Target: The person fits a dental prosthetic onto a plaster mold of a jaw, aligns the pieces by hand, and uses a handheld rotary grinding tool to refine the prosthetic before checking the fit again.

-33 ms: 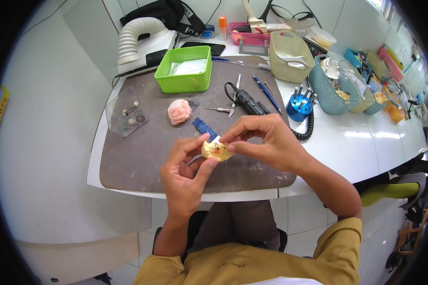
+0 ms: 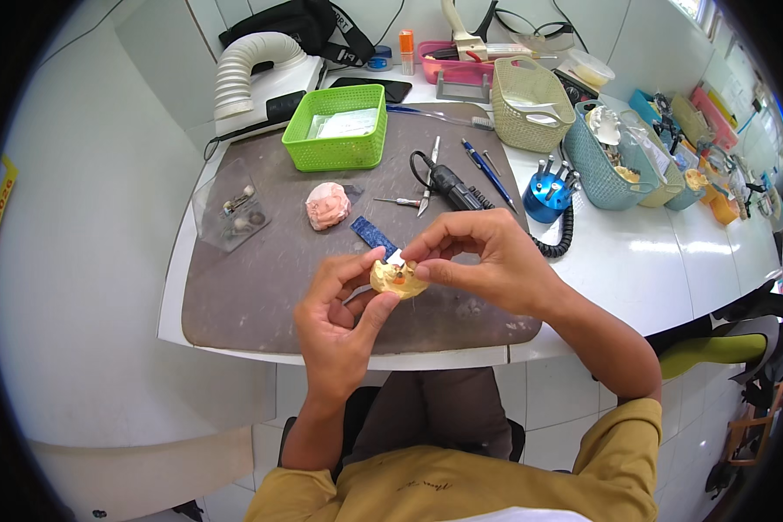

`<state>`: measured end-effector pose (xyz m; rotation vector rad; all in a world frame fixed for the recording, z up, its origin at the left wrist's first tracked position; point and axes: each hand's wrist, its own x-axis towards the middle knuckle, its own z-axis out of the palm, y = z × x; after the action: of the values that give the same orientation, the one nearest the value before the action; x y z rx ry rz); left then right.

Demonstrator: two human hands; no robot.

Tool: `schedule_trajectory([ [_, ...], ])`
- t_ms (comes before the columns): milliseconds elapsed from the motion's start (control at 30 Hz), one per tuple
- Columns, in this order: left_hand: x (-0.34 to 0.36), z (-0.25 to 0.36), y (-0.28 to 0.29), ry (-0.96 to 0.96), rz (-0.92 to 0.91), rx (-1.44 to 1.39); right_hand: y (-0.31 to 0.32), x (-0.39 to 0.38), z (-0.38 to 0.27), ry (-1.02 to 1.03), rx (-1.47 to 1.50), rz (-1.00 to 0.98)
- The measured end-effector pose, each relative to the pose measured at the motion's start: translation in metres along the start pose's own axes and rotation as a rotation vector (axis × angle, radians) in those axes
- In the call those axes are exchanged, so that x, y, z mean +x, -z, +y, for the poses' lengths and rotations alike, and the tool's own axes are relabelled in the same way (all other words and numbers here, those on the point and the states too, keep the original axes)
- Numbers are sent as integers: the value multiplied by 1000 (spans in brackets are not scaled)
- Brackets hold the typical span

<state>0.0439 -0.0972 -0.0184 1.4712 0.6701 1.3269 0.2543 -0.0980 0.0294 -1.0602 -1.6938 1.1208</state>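
Note:
Above the front part of the grey-brown mat, a small yellow dental plaster model (image 2: 398, 284) with orange-red spots on its upper face is gripped between the thumb and fingers of my left hand (image 2: 341, 300). My right hand (image 2: 477, 261) pinches at the model's upper right edge, thumb and forefinger nearly together. Whatever lies between those fingertips is too small and covered to name. Just behind the model lies a blue speckled strip (image 2: 373, 233) with a white end. Farther back and left sits a pink dental model (image 2: 328, 205).
A handpiece (image 2: 451, 187), a knife (image 2: 430, 174) and a blue pen (image 2: 489, 174) lie beyond my right hand. Behind stands a green basket (image 2: 337, 130); a clear tray (image 2: 233, 209) of small parts is left. A blue bur holder (image 2: 548, 195) and a teal basket (image 2: 613, 174) stand right.
The yellow model has tilted and shifted very slightly under my fingers. Both hands keep nearly the same place and grip.

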Motion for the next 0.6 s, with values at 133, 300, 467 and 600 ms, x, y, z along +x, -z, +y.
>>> schedule_trajectory([
  [133, -2, -2, 1, 7, -17, -26, -4, -1, 3, -107, 127, -22],
  [300, -3, -2, 1, 25, -46, -21, -5, -1, 7, -176, 269, -44],
  [467, -4, 0, 1, 11, -51, 13, -6, -1, 7, -218, 294, -94],
  [600, -4, 0, 0, 24, -57, 13, -5, -1, 8, -212, 250, -95],
])
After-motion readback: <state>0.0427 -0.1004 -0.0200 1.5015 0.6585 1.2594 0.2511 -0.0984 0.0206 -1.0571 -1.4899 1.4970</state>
